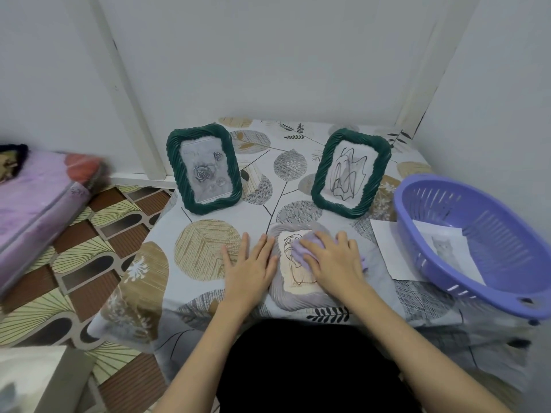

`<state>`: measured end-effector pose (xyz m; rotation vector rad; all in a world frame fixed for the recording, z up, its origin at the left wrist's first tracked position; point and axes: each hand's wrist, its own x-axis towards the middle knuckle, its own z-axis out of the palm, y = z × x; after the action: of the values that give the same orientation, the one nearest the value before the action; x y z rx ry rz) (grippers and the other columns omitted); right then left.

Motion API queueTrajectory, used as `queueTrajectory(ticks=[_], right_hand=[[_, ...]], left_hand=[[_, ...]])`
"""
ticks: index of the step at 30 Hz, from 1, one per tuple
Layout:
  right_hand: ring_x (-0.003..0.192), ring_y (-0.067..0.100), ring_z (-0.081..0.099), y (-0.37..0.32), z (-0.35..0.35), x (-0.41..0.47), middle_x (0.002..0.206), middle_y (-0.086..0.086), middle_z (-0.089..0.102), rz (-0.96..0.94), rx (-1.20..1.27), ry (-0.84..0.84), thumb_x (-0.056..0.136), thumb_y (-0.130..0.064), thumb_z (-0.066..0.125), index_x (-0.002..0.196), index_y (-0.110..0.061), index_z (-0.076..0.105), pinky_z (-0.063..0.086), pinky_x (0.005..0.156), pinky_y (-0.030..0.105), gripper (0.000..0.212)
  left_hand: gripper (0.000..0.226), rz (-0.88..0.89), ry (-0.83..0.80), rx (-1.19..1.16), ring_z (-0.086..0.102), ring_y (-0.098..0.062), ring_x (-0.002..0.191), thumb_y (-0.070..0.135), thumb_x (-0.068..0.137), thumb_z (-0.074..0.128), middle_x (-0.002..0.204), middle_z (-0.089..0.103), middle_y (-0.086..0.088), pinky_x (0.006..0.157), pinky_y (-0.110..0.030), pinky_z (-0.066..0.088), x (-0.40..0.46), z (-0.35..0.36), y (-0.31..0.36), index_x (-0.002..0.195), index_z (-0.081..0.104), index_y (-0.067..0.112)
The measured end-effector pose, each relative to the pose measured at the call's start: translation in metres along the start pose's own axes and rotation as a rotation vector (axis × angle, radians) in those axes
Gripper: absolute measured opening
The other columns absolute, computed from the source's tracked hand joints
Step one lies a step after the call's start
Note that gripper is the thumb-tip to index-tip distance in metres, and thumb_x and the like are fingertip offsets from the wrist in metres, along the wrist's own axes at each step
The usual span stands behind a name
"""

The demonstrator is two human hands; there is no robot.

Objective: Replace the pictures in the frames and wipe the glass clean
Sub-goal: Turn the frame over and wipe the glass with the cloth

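Home room: patterned tablecloth, folded bedding, patterned floor mat, plastic basket.

My right hand covers most of the lilac cloth, so only its left part and a scrap at the right show. Hand and cloth together hide the right side of the drawing in the grey frame lying flat near me. The purple basket is cut off at the right edge and hides part of the white sheet beneath it. At the far left, the pink bundle is blurred and cut off.
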<state>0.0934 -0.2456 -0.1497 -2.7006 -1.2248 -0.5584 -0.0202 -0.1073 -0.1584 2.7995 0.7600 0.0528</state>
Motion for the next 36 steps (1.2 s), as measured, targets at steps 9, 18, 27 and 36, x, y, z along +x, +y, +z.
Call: queueTrajectory(ticks=[9,18,27,36], right_hand=[[0.073,0.025,0.052,0.012,-0.009,-0.021,0.112,-0.007,0.065,-0.173,0.079,0.035,0.079,-0.054,0.041,0.106,-0.041,0.064,0.040,0.060,0.031,0.038],[0.086,0.027,0.055,-0.013,-0.003,-0.001,0.120,-0.006,0.061,-0.089,0.101,-0.062,0.082,-0.053,0.038,0.111,-0.046,0.060,0.041,0.065,0.034,0.037],[0.088,0.029,0.047,0.005,-0.008,-0.010,0.125,-0.004,0.057,0.020,0.162,-0.144,0.082,-0.050,0.026,0.112,-0.041,0.059,0.034,0.071,0.035,0.046],[0.084,0.018,0.046,0.026,-0.018,-0.045,0.126,-0.015,0.056,-0.247,0.224,-0.109,0.090,-0.061,0.024,0.117,-0.052,0.051,0.037,0.068,0.030,0.039]], left_hand=[[0.066,-0.019,0.015,-0.002,-0.009,-0.023,0.145,0.063,0.082,-0.005,0.157,0.003,0.010,0.110,-0.059,-0.008,0.001,0.003,-0.002,0.145,0.003,0.042],[0.051,-0.040,0.015,-0.018,-0.006,-0.024,0.145,0.055,0.095,0.015,0.157,0.004,0.012,0.111,-0.059,-0.008,0.000,0.003,-0.003,0.144,0.004,0.045],[0.108,0.175,0.003,-0.069,-0.006,-0.002,0.142,0.092,0.053,-0.007,0.150,-0.007,0.027,0.115,-0.050,-0.007,-0.016,0.003,-0.010,0.146,0.006,0.039],[0.123,0.182,-0.017,-0.076,-0.003,-0.003,0.143,0.099,0.041,0.004,0.153,-0.004,0.026,0.116,-0.051,-0.006,-0.020,-0.002,-0.010,0.147,0.006,0.036]])
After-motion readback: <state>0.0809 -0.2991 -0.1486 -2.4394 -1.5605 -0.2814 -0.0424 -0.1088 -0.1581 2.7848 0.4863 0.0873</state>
